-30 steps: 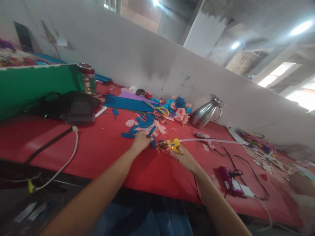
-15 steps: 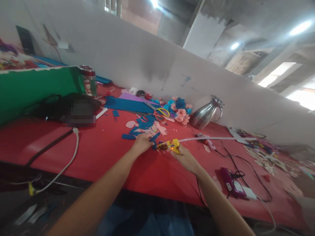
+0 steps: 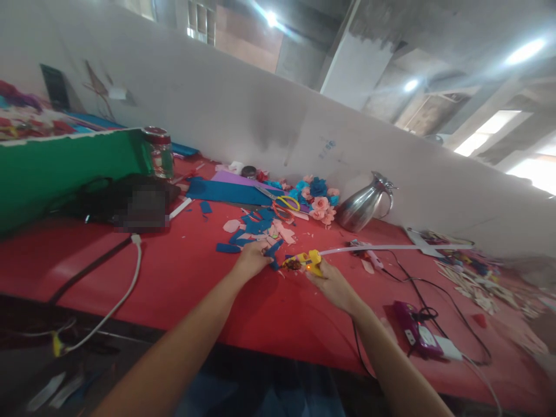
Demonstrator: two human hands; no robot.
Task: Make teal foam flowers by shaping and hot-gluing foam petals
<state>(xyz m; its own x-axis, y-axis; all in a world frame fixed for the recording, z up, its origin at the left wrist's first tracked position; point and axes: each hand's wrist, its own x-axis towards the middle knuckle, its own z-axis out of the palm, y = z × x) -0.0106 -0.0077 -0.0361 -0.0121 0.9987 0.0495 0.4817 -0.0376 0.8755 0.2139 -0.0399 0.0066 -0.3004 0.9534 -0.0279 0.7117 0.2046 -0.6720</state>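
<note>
Fingers (image 3: 263, 260) of your left hand (image 3: 249, 262) are pinched on a blue piece (image 3: 273, 249), as seen in the head view, the only view that you have. Your right hand (image 3: 334, 285) is wrapped around the handle of a yellow glue gun (image 3: 313, 259), but whether a finger presses the trigger is hidden. The blue piece is in front of your body, low over the red table (image 3: 195, 281), and the dirty nozzle (image 3: 293, 264) points to it from just beside. If nozzle and piece touch, one cannot tell from here.

A small orange light shows on the gun, so it would be wise to treat the nozzle as hot. Better to pinch the piece by its far edge, with your fingertips well away from the nozzle. Steady both wrists, and bring the tip close at a low angle; a small, even press should suit such thin-looking material better than a strong one. The nozzle carries brown crust, which could leave marks, so touch lightly.

Mind also the long glue stick (image 3: 391, 248), which reaches far behind the gun and could swing. Blue and pink scraps (image 3: 258, 225) lie near your left hand; loose bits could stick to wet glue.
</note>
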